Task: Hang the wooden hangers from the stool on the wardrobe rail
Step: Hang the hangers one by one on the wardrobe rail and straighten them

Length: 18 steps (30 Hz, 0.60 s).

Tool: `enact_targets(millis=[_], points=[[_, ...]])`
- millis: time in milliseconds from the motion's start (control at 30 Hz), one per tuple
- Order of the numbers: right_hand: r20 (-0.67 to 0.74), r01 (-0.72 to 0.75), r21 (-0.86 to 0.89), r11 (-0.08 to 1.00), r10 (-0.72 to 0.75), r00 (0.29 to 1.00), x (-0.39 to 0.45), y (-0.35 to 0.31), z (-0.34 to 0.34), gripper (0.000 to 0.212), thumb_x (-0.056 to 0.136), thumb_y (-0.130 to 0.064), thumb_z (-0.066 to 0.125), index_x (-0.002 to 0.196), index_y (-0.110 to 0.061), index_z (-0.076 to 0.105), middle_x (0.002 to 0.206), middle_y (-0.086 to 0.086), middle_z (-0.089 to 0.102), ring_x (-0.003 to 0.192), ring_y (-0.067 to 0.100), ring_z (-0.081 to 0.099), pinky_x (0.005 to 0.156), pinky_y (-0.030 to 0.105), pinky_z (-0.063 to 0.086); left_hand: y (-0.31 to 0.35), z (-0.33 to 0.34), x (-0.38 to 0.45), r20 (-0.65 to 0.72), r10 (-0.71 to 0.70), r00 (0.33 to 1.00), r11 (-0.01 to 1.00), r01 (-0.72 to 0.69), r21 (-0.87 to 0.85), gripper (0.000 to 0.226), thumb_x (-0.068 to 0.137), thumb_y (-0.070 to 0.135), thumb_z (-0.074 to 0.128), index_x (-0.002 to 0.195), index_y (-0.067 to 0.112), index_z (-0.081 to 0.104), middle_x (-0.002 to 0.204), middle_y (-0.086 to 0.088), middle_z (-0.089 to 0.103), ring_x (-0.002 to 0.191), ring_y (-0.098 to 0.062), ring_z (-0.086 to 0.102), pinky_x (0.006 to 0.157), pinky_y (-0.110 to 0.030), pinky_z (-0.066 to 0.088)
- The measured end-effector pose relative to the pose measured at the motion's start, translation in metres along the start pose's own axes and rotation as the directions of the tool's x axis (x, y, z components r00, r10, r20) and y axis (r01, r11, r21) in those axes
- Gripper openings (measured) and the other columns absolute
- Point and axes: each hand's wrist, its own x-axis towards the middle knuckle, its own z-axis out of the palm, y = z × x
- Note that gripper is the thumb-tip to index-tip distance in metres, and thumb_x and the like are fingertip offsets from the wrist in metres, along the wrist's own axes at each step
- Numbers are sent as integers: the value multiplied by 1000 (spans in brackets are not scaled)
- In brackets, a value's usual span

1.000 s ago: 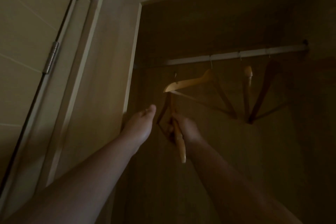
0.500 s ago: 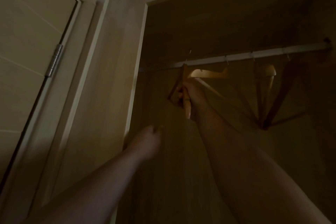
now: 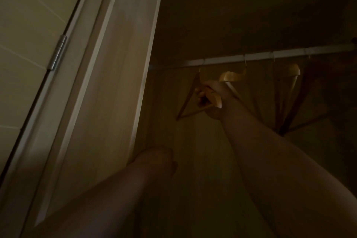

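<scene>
reaching up from the bottom of the view, both bare forearms fill the foreground in dim light. left hand (image 3: pixel 160 160) sits low, near the wardrobe's front edge (image 3: pixel 144 75), fingers curled in loosely; too dark and blurred to tell if anything is in it, looks like nothing. right hand (image 3: pixel 209 95) is raised higher and deeper inside the wardrobe, fingers wrapped around the shoulder of a wooden hanger (image 3: pixel 190 100). that hanger is tilted, its far arm sloping down-left to a corner, its crossbar running back up to the hand. its hook (image 3: pixel 200 70) is just under the wardrobe rail (image 3: pixel 257 57); cannot tell whether it sits on the rail or only beside it.

further right on the rail: second hanger (image 3: pixel 230 77) hanging just beside the right hand, third hanger (image 3: pixel 292 72) past that, seen nearly end-on, and a darker fourth hanger (image 3: pixel 297 106) next to it, mostly in shadow. all three have hooks over the rail.

rail runs horizontally across the wardrobe's upper back. left of the wardrobe: a pale door (image 3: pixel 29 44) with a metal hinge (image 3: pixel 58 52) on its frame.
</scene>
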Motion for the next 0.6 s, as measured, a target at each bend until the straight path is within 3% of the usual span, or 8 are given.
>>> enact_targets(millis=[100,200,300,433,500,600], points=[[10,-1,-49,999,1,1000,-4,3,-3,5,91,-8,53,95,-9,56,72,11,66,43,11,57,46,21,43,1,2,3,-15,2,1000,999,-2,35,40,96,38,41,124,12,53,128,-11,56,116,-27,54,94,-35,44],[-6,61,-119,991,-62,998,-11,4,-11,22,90,-13,58,110,-3,61,74,11,69,49,13,61,45,22,46,0,2,8,-35,-4,999,1000,5,24,39,94,37,43,124,13,53,130,-10,55,118,-28,54,98,-37,45],[0,75,-119,990,-76,997,-17,2,-16,11,96,-18,51,90,-15,60,77,9,63,59,16,59,55,26,45,0,-3,11,-108,-12,994,1000,13,14,39,92,39,45,122,14,53,129,-10,56,117,-28,55,98,-37,46],[-25,81,-28,996,-81,996,-28,2,-19,17,94,-22,52,78,-26,57,79,0,58,72,14,55,70,31,42,6,-13,17,-208,-39,977,999,32,-36,42,89,35,50,125,13,50,131,-10,52,120,-30,52,100,-37,42],[-58,92,-113,989,-99,993,-33,5,-25,12,94,-28,51,91,-31,62,93,-2,63,86,16,58,74,32,42,12,-18,20,-261,-38,964,996,16,-85,44,89,31,50,129,13,46,133,-11,49,123,-31,49,101,-38,41],[-87,77,-241,968,-100,991,-41,6,-36,35,97,-31,42,127,-23,57,117,3,62,109,22,57,73,34,44,23,-26,23,-359,-19,933,987,-39,-155,46,91,28,50,134,14,40,138,-11,45,127,-32,45,102,-38,39]])
